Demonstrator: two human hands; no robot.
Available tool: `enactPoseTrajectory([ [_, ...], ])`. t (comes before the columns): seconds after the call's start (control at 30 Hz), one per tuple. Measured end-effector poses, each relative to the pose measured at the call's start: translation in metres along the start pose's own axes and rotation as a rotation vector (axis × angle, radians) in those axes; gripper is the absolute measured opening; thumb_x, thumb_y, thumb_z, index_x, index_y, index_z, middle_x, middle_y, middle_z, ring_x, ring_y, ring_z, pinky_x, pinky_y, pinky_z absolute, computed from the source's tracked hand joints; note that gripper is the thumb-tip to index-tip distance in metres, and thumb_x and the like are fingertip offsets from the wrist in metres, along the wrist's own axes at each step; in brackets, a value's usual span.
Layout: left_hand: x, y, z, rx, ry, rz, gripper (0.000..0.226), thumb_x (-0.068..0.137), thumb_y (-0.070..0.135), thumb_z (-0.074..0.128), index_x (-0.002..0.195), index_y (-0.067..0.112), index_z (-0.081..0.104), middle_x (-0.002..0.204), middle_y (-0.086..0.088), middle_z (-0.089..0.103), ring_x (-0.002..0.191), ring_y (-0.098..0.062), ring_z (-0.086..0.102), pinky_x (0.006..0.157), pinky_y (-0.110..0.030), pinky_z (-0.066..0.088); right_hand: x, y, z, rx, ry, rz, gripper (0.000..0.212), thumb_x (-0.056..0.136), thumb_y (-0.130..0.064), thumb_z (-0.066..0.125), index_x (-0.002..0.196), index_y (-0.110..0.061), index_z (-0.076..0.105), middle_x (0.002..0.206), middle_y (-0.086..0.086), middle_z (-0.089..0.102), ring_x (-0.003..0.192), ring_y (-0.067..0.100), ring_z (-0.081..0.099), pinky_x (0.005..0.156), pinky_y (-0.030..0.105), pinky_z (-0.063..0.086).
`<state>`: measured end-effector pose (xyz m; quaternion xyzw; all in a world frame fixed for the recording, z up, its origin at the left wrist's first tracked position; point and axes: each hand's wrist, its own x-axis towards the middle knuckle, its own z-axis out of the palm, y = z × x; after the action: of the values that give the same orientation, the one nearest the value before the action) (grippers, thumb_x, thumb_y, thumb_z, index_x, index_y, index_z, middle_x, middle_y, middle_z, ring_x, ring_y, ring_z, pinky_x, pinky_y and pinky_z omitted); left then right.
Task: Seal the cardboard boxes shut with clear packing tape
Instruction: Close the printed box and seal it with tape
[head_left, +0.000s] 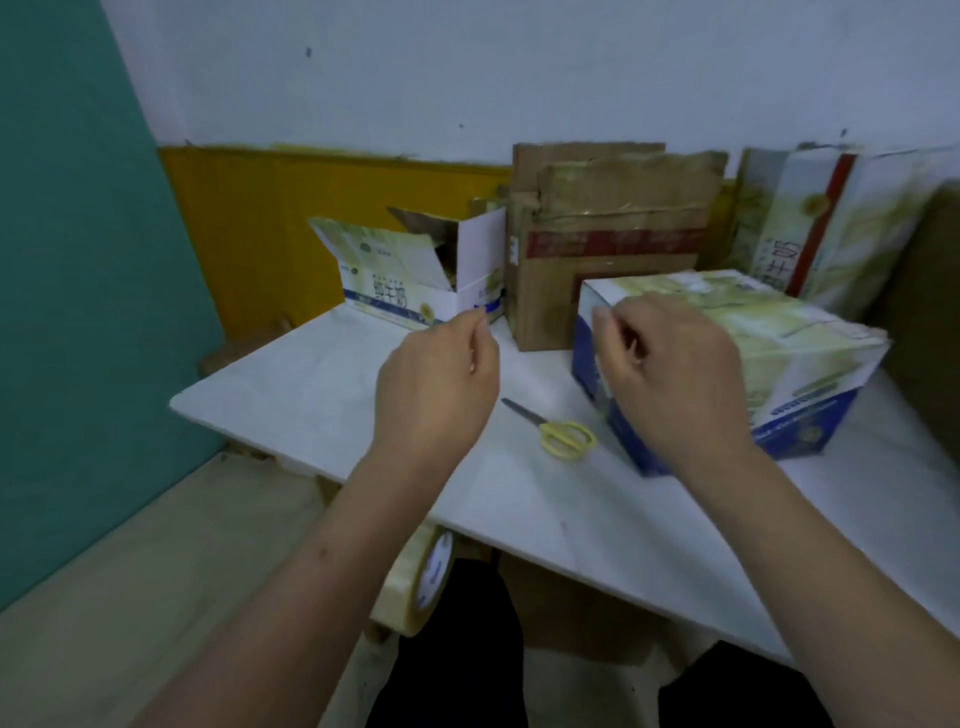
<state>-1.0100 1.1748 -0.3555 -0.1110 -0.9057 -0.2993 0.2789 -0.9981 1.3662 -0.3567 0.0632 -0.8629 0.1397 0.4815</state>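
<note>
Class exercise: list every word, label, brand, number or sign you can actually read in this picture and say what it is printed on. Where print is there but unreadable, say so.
"牛奶": large characters, turned sideways, on the tall carton at the back right; any characters above them are too blurred.
Closed box under the right hand: blue band with white print, too blurred.
Open box at the back left: logo and dark print, too blurred.
Brown carton: red band, print unreadable.
Tape roll: blue core print, unreadable.
</note>
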Motion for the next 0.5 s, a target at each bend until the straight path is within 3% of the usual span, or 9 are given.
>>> enactPoseTrajectory([
  [0.1, 0.03, 0.048, 0.038, -0.396, -0.018, 0.051, 0.042, 0.108, 0.03, 0.039, 0.145, 0.019, 0.055, 0.135, 0.0, 0.066, 0.122, -0.017, 0.061, 0.101, -0.036, 0.05, 0.024, 0.059, -0.028, -0.042, 0.045, 0.153, 0.031, 0.101, -0.031, 0.045, 0.078, -0.016, 0.059, 0.073, -0.001, 0.053, 0.072, 0.018, 0.049, 0.061, 0.03, 0.023],
  [0.17, 0.056, 0.078, 0.065, -0.55, -0.133, 0.05, 0.049, 0.109, 0.029, 0.036, 0.157, 0.015, 0.035, 0.155, 0.0, 0.047, 0.14, -0.015, 0.046, 0.114, -0.031, 0.039, 0.032, 0.098, -0.04, -0.022, 0.046, 0.303, 0.029, 0.102, -0.032, 0.047, 0.091, -0.014, 0.067, 0.084, 0.0, 0.059, 0.081, 0.019, 0.054, 0.066, 0.028, 0.028],
  [0.23, 0.078, 0.102, 0.092, -0.577, -0.276, -0.014, 0.058, 0.11, 0.033, 0.031, 0.162, 0.014, 0.014, 0.166, -0.003, 0.025, 0.15, -0.02, 0.029, 0.12, -0.035, 0.03, 0.036, 0.131, -0.048, 0.003, 0.03, 0.462, 0.034, 0.102, -0.037, 0.048, 0.111, -0.012, 0.07, 0.106, 0.005, 0.067, 0.099, 0.022, 0.059, 0.077, 0.028, 0.037],
  [0.37, 0.082, 0.114, 0.15, -0.527, -0.432, -0.117, 0.064, 0.111, 0.026, 0.028, 0.16, 0.01, -0.01, 0.169, -0.003, -0.013, 0.156, -0.019, -0.009, 0.126, -0.033, 0.005, 0.045, 0.173, -0.059, 0.068, -0.077, 0.71, 0.048, 0.099, -0.053, 0.047, 0.125, -0.018, 0.066, 0.125, 0.004, 0.066, 0.112, 0.023, 0.06, 0.086, 0.034, 0.046],
  [0.5, 0.085, 0.113, 0.172, -0.686, -0.412, -0.328, 0.077, 0.109, 0.016, 0.039, 0.157, 0.016, -0.02, 0.165, 0.003, -0.027, 0.155, -0.019, -0.01, 0.126, -0.034, 0.011, 0.076, 0.194, -0.064, 0.089, -0.302, 0.787, 0.059, 0.098, -0.059, 0.044, 0.13, -0.013, 0.064, 0.127, 0.009, 0.065, 0.113, 0.027, 0.06, 0.097, 0.043, 0.05],
])
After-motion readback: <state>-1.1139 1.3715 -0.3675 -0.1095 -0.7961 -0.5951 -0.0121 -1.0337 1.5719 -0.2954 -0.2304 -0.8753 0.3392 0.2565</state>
